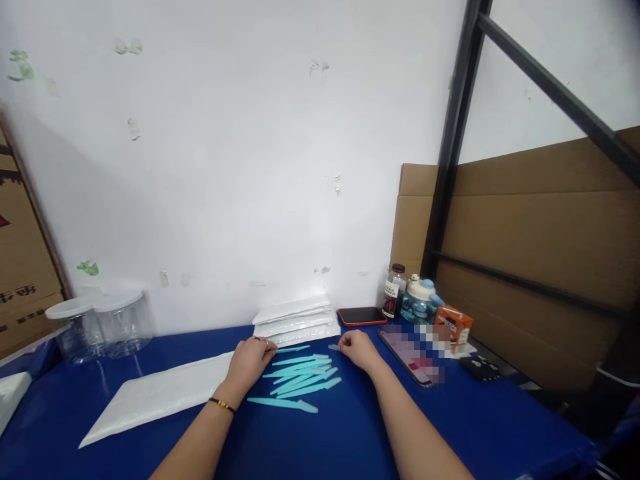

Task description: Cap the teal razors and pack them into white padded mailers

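Left hand (249,365) pinches a razor (295,349), long axis running toward the right hand (358,349).
That hand pinches a clear piece (333,347), apart from the razor's tip.

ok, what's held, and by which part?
Right hand pinches a small clear piece by one end. Left hand is at one end of a teal tool; grip unclear.

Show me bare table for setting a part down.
Bare blue tabletop: between the left forearm and right forearm, this side of the turquoise sticks; also right of the right forearm, this side of the pink-screened phone. Crowded: around the sticks, and back right: brown-capped bottle, jug, orange box.
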### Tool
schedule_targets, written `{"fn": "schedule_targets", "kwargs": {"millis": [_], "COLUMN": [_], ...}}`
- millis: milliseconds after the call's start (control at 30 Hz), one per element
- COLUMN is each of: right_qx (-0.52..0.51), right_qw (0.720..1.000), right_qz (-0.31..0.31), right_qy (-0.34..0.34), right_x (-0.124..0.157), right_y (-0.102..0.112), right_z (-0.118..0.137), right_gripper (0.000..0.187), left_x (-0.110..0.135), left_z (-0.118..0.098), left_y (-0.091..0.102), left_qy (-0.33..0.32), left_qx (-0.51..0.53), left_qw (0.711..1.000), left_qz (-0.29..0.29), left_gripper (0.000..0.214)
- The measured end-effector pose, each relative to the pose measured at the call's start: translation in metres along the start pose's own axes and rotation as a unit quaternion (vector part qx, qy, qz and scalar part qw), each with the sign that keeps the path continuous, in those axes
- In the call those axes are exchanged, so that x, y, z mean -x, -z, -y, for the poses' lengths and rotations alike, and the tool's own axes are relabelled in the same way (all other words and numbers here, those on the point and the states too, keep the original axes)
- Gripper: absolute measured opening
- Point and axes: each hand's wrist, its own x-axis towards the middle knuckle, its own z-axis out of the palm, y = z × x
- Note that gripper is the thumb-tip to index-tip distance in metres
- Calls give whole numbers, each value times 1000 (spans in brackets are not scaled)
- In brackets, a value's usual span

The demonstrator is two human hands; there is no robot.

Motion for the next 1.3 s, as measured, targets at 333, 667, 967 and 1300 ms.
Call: {"fn": "schedule_targets", "kwargs": {"millis": [333,667,967,1300], "right_qx": [17,1,16,-25], "right_qw": [994,993,997,989], "right_qz": [30,70,34,99], "right_qy": [106,95,73,111], "right_x": [9,10,6,16], "right_y": [-18,-17,5,-7], "right_z": [30,35,12,27], "right_gripper": [5,5,5,16], "left_x": [3,0,2,8], "left_z": [-12,-16,1,-8], "left_y": [0,-1,14,12], "left_qy": [-38,-14,33,1], "left_qx": [60,71,31,92], "left_qw": [997,997,998,995], "left_qz": [19,28,31,49], "left_gripper": [12,15,18,17]}}
